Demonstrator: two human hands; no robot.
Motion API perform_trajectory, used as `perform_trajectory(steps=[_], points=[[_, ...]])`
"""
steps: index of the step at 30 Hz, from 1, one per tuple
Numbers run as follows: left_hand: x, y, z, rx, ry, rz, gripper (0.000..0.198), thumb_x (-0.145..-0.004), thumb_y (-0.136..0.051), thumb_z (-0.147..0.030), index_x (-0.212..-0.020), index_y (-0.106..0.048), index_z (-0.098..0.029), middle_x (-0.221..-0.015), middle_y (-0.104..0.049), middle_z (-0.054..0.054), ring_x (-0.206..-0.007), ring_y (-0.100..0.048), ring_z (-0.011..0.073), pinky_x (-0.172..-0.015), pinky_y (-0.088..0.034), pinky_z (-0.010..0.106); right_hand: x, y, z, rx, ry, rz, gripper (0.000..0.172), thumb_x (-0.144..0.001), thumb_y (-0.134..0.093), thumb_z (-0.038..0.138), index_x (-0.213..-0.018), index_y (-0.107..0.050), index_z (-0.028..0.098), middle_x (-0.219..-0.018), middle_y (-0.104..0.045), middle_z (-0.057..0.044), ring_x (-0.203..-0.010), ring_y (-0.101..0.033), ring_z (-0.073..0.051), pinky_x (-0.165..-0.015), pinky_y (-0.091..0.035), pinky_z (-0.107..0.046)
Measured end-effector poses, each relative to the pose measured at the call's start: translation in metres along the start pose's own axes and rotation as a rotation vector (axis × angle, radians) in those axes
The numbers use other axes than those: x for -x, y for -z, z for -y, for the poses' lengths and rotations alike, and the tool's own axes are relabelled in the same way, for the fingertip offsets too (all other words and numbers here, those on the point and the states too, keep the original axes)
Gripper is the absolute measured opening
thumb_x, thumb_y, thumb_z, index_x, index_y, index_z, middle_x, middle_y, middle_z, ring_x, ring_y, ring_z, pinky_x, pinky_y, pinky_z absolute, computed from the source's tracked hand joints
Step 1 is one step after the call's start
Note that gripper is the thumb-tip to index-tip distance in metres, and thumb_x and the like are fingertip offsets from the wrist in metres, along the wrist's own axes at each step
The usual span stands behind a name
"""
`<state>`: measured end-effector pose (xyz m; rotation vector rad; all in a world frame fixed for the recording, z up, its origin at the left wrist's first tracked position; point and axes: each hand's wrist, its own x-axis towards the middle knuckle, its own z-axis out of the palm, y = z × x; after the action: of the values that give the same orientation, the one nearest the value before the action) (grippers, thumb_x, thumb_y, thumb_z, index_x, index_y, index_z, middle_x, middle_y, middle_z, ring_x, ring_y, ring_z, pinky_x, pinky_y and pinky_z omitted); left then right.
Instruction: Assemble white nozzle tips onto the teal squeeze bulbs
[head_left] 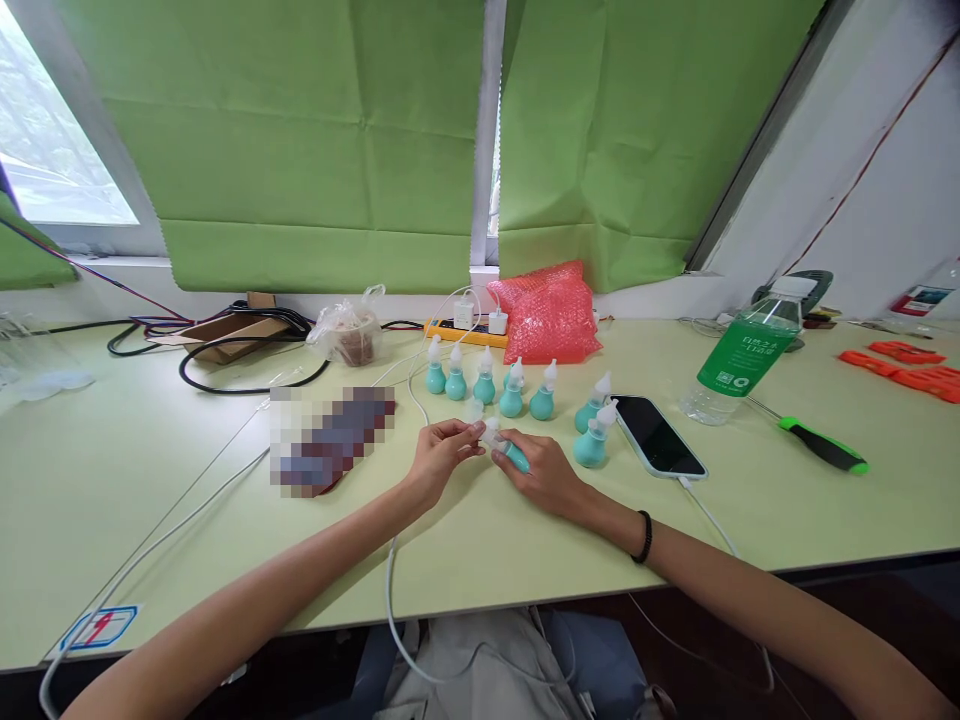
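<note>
Near the middle of the table, my right hand grips a small teal bulb with a clear top, tilted toward the left. My left hand is closed in a pinch at the clear end of that bulb, and a translucent piece shows just above its fingertips. Several upright teal bulbs with clear nozzles stand behind the hands, one of them a teal bulb. Two more stand to the right, the nearer teal bulb close to my right hand.
A phone on a cable lies to the right, with a water bottle and a screwdriver beyond. Red bubble wrap and a power strip sit at the back. A blurred-out object lies left, near a white cable.
</note>
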<state>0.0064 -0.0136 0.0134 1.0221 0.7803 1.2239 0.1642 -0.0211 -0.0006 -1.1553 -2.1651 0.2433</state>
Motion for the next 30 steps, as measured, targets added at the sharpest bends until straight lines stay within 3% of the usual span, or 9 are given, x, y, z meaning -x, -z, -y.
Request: perform_trajectory(steps=[4,9,17,23,30], points=[[0.003,-0.004,0.0,-0.001,-0.027,-0.009,0.019,-0.058,-0.07,-0.029,-0.06,-0.064,-0.01,-0.064,-0.058,0.003,-0.059,-0.05,0.0091,-0.065,-0.044,0.026,0.002,0.005,0.007,-0.166,-0.022,0.027,0.019,-0.082,-0.041,0.031,-0.089,-0.052,0.018,-0.075,-0.059,-0.004,-0.065,-0.052,-0.014,-0.062,-0.038,-0.026],[0.005,-0.008,-0.001,0.044,-0.041,0.011,0.017,-0.059,-0.069,-0.028,-0.063,-0.065,-0.011,-0.065,-0.059,0.003,-0.062,-0.051,0.0102,-0.066,-0.044,0.026,0.002,0.011,0.016,-0.498,-0.169,0.069,0.022,-0.081,-0.043,0.038,-0.08,-0.05,0.018,-0.054,-0.047,0.003,-0.047,-0.043,-0.009,-0.05,-0.036,-0.022],[0.003,-0.005,-0.005,-0.102,-0.092,0.063,0.021,-0.061,-0.067,-0.031,-0.059,-0.062,-0.011,-0.062,-0.058,0.003,-0.057,-0.051,0.0103,-0.062,-0.044,0.026,-0.005,0.018,0.014,-0.996,-0.306,0.282,0.023,-0.075,-0.049,0.039,-0.075,-0.049,0.016,-0.047,-0.046,0.005,-0.035,-0.042,-0.008,-0.037,-0.033,-0.02],[0.0,-0.002,-0.009,-0.107,-0.054,0.152,0.02,-0.061,-0.067,-0.03,-0.057,-0.06,-0.011,-0.061,-0.059,0.003,-0.055,-0.053,0.0109,-0.059,-0.041,0.026,-0.009,0.02,0.006,-1.163,-0.437,0.402,0.022,-0.071,-0.055,0.035,-0.076,-0.051,0.015,-0.043,-0.046,0.005,-0.033,-0.041,-0.008,-0.032,-0.033,-0.02],[0.003,-0.004,-0.014,-0.027,0.032,0.263,0.02,-0.063,-0.066,-0.026,-0.054,-0.056,-0.011,-0.062,-0.06,0.004,-0.057,-0.054,0.011,-0.056,-0.038,0.025,-0.012,0.029,0.006,-1.236,-0.49,0.545,0.019,-0.07,-0.056,0.032,-0.073,-0.051,0.013,-0.041,-0.045,0.004,-0.034,-0.039,-0.006,-0.033,-0.031,-0.018]])
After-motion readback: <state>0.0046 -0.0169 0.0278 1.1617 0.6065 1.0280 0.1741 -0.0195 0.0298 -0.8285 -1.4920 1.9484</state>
